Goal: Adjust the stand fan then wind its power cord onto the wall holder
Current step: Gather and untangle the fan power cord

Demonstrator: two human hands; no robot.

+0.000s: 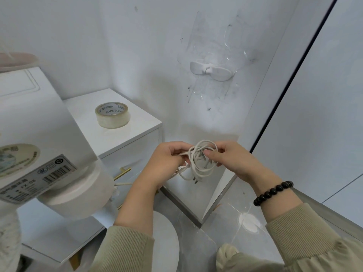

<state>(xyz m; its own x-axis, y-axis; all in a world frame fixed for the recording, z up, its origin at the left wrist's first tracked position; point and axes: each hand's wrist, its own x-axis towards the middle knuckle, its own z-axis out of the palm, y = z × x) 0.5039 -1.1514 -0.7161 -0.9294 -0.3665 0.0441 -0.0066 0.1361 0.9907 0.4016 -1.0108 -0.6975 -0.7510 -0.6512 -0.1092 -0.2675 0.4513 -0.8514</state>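
The fan's white power cord is bunched into a tangle of loops between my two hands, and its plug dangles below. My left hand grips the loops from the left. My right hand pinches them from the right with thumb and fingers. A white two-armed wall holder is stuck to the wall under clear tape, well above my hands, and it carries no cord. The white stand fan fills the left edge, very close to the camera, with a barcode label on it. Its round base lies on the floor below my arms.
A white drawer cabinet with a brass handle stands in the corner and bears a roll of clear tape. A white panel with a dark edge line runs along the right. Grey floor tiles and my slipper are at the bottom.
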